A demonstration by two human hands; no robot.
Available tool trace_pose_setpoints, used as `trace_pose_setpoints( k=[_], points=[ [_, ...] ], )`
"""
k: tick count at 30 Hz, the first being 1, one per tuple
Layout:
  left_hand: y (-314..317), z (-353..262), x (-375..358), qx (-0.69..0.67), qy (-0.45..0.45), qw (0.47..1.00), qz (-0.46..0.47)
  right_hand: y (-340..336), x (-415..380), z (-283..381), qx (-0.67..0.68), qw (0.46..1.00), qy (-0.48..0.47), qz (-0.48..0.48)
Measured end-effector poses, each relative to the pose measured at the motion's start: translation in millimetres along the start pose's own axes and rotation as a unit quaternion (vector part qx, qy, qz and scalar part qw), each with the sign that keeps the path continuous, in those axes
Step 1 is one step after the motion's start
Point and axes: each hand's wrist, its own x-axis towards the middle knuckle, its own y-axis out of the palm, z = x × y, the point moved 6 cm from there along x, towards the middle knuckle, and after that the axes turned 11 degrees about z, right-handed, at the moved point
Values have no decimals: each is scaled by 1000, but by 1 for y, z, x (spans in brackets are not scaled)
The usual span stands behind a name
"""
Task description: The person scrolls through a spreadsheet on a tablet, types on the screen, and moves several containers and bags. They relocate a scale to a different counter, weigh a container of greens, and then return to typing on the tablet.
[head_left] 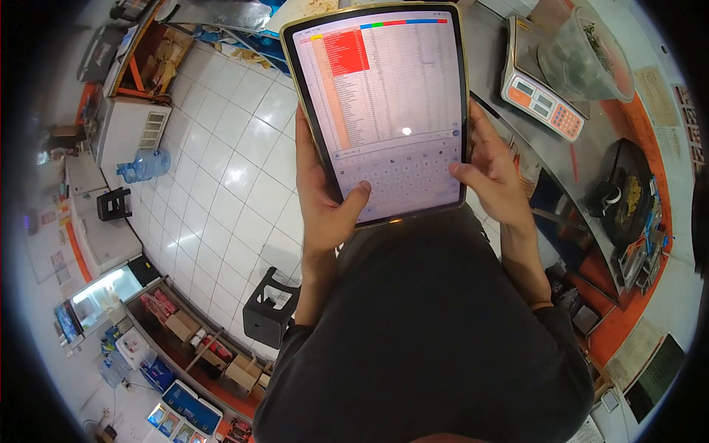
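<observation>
A tablet (421, 96) in a gold-edged frame is held upright in front of me, in the upper middle of the head view. Its screen shows a spreadsheet with a red block of cells, and an on-screen keyboard fills the lower part. My left hand (325, 210) grips the tablet's lower left edge, its thumb over the keys. On the opposite side, my right hand (495, 173) holds the right edge, with its thumb at the keyboard's right end. The other fingers of both hands are mostly hidden behind the tablet.
To the right, a metal counter (487, 66) carries a digital scale (543, 103), a clear plastic tub (580, 63) with greens and a dark pan (628, 196). A black stool (269, 314) stands on the white tiled floor (221, 177). Boxes fill a low shelf (196, 354) at lower left.
</observation>
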Motion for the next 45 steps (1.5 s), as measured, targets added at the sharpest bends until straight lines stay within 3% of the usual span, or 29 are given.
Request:
trace_pose_setpoints(
  k=[4, 11, 19, 26, 32, 34, 40, 45],
  points=[
    [-3, 4, -3, -6, -1, 1000, 2, 0, -4, 0, 42, 998, 0, 38],
    [0, 5, -5, 8, 5, 1000, -2, 2, -6, -4, 33, 999, 14, 19],
    [1, 9, -4, 38, -10, 999, -10, 10, 5, 1, -174, 982, 36, -57],
    [10, -5, -4, 50, 28, 998, -19, 15, 12, 4, -274, 957, 30, -85],
    [2, 3, -8, 27, 15, 999, -26, 2, 7, -5, -116, 991, -27, -61],
    [2, 6, -8, 27, 2, 999, -22, -4, 3, -12, 46, 998, 2, -43],
    [7, 8, -6, 7, 13, 1000, -12, -13, 1, -14, 62, 993, -1, -96],
    [9, 15, -6, 6, -6, 1000, -18, -18, -7, -10, 81, 993, 4, -83]
  ],
)
